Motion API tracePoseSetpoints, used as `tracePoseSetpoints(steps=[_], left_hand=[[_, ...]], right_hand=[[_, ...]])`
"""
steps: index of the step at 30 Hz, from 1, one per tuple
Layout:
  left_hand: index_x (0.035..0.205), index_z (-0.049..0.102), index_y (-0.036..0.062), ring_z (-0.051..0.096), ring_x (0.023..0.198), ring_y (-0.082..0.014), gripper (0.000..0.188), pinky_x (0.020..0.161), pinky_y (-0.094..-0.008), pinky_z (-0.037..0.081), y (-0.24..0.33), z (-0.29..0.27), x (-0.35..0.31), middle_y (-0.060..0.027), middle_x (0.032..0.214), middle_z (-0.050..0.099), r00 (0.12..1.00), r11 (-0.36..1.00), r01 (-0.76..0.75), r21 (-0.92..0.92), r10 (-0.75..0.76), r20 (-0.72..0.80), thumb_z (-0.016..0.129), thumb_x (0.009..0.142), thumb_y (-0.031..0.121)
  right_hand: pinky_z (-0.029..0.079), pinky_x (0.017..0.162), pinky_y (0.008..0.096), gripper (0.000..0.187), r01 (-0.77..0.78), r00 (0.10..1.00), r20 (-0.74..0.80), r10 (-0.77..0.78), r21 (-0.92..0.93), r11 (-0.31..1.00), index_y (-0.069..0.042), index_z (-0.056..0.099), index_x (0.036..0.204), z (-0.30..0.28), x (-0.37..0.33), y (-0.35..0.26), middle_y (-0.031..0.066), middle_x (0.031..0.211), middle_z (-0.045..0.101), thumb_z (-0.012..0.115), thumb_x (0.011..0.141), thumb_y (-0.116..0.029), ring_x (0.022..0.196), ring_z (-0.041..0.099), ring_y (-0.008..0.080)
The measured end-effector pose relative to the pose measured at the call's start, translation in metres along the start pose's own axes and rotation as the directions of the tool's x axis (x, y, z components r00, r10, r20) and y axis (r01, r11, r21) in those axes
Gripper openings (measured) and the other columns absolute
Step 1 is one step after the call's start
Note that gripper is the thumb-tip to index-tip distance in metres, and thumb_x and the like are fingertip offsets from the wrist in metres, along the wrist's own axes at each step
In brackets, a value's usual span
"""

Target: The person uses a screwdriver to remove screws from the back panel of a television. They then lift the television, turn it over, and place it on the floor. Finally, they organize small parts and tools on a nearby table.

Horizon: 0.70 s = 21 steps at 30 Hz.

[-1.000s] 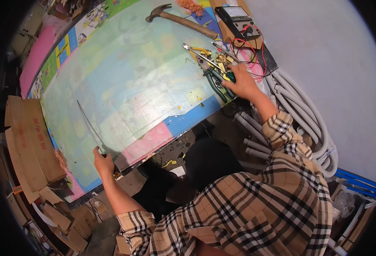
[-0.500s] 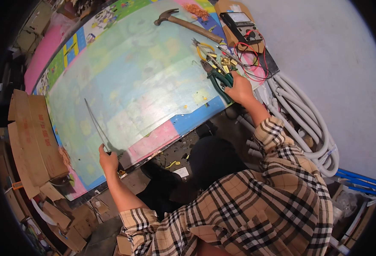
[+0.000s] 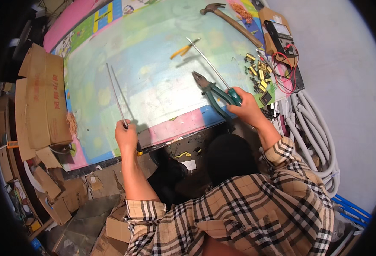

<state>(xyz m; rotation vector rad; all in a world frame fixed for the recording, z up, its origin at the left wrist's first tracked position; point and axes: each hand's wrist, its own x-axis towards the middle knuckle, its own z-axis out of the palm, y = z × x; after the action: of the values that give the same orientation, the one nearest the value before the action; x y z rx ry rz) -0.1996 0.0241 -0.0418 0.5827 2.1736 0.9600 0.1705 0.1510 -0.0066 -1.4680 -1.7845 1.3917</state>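
Note:
My left hand (image 3: 127, 137) is closed around the handle of a long-shafted screwdriver (image 3: 117, 95), its thin shaft slanting up over the table. A yellow end of the handle shows below the fist. In my right hand (image 3: 247, 106) are a green-handled screwdriver (image 3: 213, 66) and combination pliers (image 3: 211, 90) with dark green handles, jaws pointing far left. Yellow-handled pliers (image 3: 182, 51) are by the screwdriver's tip; whether they touch it or the table I cannot tell. To the right of my right hand lies a pile of small yellow and black parts (image 3: 260, 73).
A claw hammer (image 3: 230, 23) lies at the far right, beside copper-coloured scraps (image 3: 241, 12). A multimeter (image 3: 282, 36) with red and black leads rests on cardboard. Coiled grey hose (image 3: 318, 132) is right of the table (image 3: 154, 85); a cardboard box (image 3: 47, 100) stands left.
My right hand has lifted the pliers and green screwdriver leftward from the small parts. The yellow-handled pliers have also shifted away from the pile. The whole view has shifted; my left hand keeps its screwdriver.

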Motion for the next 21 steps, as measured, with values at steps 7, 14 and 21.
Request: tracePoseSetpoints(steps=[7, 14, 21], left_hand=[[0.099, 0.055, -0.0009, 0.05, 0.055, -0.0139, 0.021, 0.047, -0.0299, 0.043, 0.001, 0.005, -0.003, -0.006, 0.071, 0.053, 0.996, 0.998, 0.025, -0.062, -0.02, 0.082, 0.054, 0.081, 0.009], [0.096, 0.055, -0.0009, 0.05, 0.057, -0.0144, 0.019, 0.05, -0.0309, 0.041, -0.011, 0.017, -0.003, -0.0058, 0.072, 0.052, 0.997, 0.997, -0.056, -0.055, 0.059, 0.048, 0.055, 0.08, 0.01], [0.096, 0.054, 0.0007, 0.05, 0.054, -0.0133, 0.016, 0.046, -0.0291, 0.043, -0.006, 0.032, -0.002, -0.0059, 0.07, 0.052, 0.994, 0.997, -0.068, 0.041, 0.064, 0.091, 0.054, 0.082, 0.009]], right_hand=[[0.04, 0.052, 0.0231, 0.036, -0.423, 0.867, 0.319, 0.383, 0.067, 0.903, 0.003, 0.062, 0.105, -0.059, -0.038, -0.005, 0.0031, 0.069, 0.059, 0.061, 0.069, 0.0, 0.056, 0.052, 0.0087], [0.042, 0.063, 0.0216, 0.044, -0.272, 0.942, 0.206, 0.264, 0.009, 0.962, 0.003, 0.061, 0.111, -0.093, -0.072, -0.036, 0.0004, 0.082, 0.06, 0.063, 0.068, -0.005, 0.07, 0.053, 0.0072], [0.047, 0.07, 0.0311, 0.043, 0.035, 0.999, -0.002, -0.036, -0.105, 0.994, 0.0, 0.058, 0.111, -0.029, 0.019, 0.02, 0.0095, 0.08, 0.059, 0.067, 0.072, -0.018, 0.075, 0.055, 0.0159]])
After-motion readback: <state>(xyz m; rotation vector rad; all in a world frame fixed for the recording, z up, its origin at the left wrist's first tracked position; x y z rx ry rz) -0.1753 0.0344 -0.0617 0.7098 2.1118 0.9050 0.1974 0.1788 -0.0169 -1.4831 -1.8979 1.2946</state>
